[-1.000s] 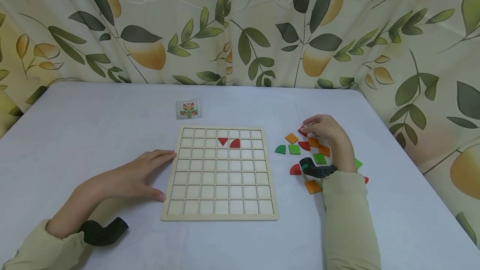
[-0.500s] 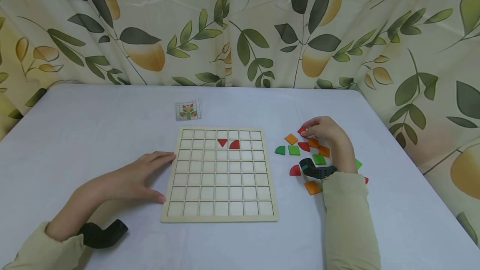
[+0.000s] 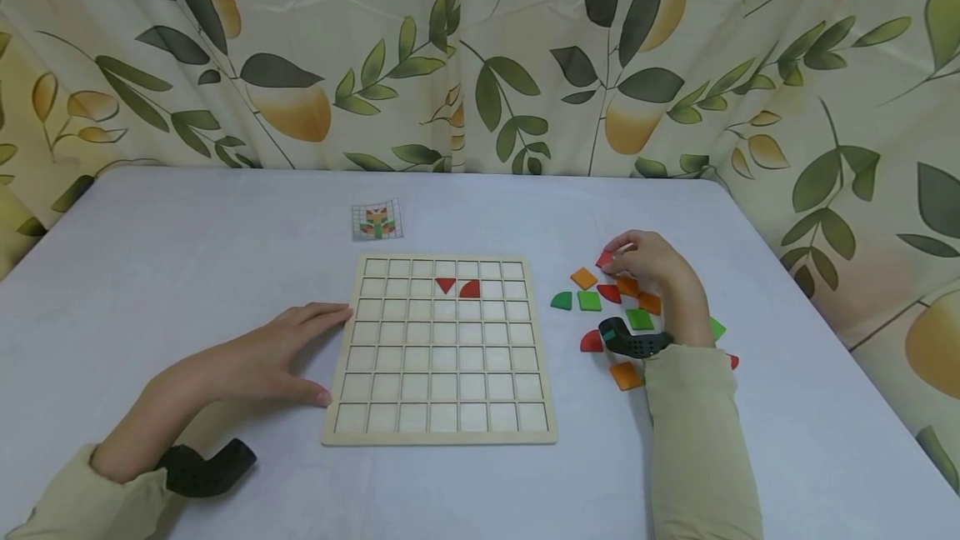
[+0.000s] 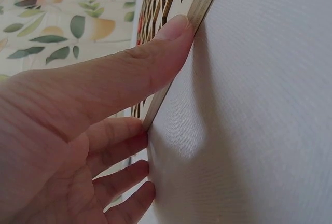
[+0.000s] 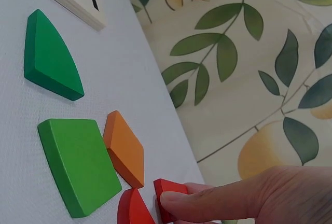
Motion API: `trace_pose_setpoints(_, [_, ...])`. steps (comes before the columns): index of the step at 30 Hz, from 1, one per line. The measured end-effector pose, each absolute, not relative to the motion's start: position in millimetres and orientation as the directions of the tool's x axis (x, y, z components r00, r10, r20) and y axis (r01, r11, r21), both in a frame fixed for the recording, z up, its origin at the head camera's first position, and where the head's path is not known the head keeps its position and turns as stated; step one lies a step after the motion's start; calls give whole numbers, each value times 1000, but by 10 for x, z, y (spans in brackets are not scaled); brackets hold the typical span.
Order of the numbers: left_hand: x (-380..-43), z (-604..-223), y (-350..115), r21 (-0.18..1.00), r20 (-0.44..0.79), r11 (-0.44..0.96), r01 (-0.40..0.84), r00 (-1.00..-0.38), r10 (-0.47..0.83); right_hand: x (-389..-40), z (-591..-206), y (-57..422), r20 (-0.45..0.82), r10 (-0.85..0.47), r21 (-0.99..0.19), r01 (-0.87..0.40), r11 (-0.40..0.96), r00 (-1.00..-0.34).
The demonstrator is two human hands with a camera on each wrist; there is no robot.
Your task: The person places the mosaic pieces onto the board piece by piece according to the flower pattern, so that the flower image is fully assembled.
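A wooden grid board (image 3: 443, 437) lies on the white tablecloth. Set in its upper rows are a red triangle (image 3: 446, 284) and a red quarter-circle (image 3: 470, 289). My left hand (image 3: 262, 357) rests beside the board, thumb and fingertips touching its left edge; the left wrist view shows the thumb (image 4: 171, 32) against the rim. Over at the loose pieces, my right hand (image 3: 651, 261) pinches a small red piece (image 3: 603, 258) between thumb and fingers. The right wrist view shows that red piece (image 5: 165, 187) partly covered by the thumb, so its full shape is hidden.
Loose orange (image 3: 583, 277), green (image 3: 588, 301) and red (image 3: 591, 341) pieces lie right of the board, some under my right forearm. A small pattern card (image 3: 377, 220) lies behind the board. A leaf-print curtain (image 3: 465, 57) hangs behind the table.
My right hand's fingers have shifted slightly on the red piece, and more of it shows now. My left hand and the board stay where they were.
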State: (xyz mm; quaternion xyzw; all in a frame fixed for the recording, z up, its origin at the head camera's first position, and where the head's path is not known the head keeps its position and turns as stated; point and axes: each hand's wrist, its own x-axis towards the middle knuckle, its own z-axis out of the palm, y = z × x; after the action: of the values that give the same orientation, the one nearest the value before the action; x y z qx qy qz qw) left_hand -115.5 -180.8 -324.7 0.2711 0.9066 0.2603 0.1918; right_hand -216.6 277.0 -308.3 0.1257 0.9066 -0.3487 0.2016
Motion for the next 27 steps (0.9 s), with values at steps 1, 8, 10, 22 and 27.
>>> trace_pose_setpoints(1, [-1154, -3244, -1807, 576, -208, 718, 390, -780, 591, -2161, -3077, 2769, -453, 82, -583, 365, 726, -888])
trace_pose_setpoints(8, [-1151, -3236, -1802, 569, -204, 720, 397, -780, 592, -2148, -3069, 2750, -448, 95, -591, 374, 715, -889])
trace_pose_setpoints(10, [-1146, -3230, -1800, 567, -202, 720, 400, -780, 592, -2144, -3067, 2748, -446, 95, -592, 373, 714, -890])
trace_pose_setpoints(22, [-1138, -3228, -1801, 567, -187, 714, 410, -780, 597, -2134, -3051, 2708, -432, 89, -618, 366, 696, -897])
trace_pose_setpoints(27, [-1143, -3236, -1804, 570, -189, 713, 408, -780, 597, -2149, -3042, 2656, -411, 92, -601, 346, 720, -907])
